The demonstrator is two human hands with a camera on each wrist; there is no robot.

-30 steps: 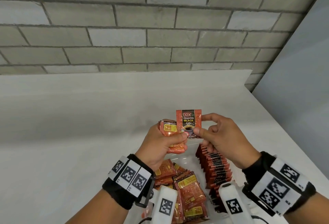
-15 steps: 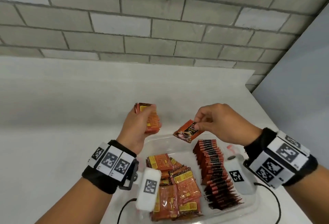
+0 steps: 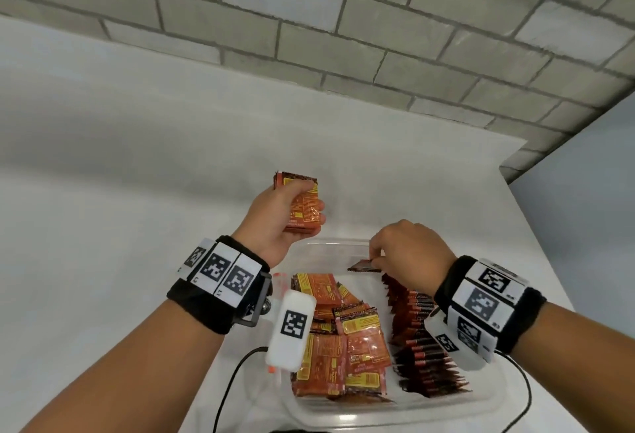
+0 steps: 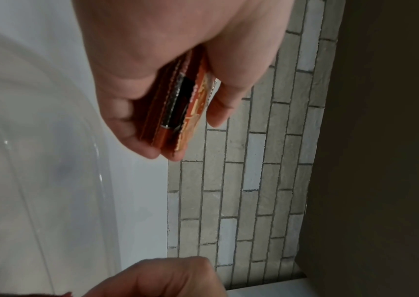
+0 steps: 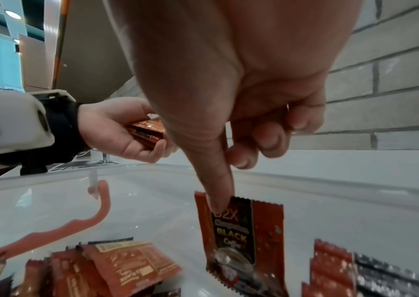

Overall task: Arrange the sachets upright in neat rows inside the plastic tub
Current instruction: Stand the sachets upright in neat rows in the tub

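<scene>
White worktop (image 3: 137,192) meets grey brick wall (image 3: 343,20) at rear. Plain grey panel (image 3: 591,209) at right. Black cable (image 3: 226,388) on worktop, near edge. Ceiling lights (image 5: 12,14) visible in right wrist view.

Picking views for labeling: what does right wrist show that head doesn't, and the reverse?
Right wrist only: the printed front of the single orange coffee sachet in the right hand's grip, reading BLACK Coffee.
Head only: the upright sachet row beside the loose flat pile.
Both: the clear plastic tub and the left hand gripping a sachet stack.
</scene>
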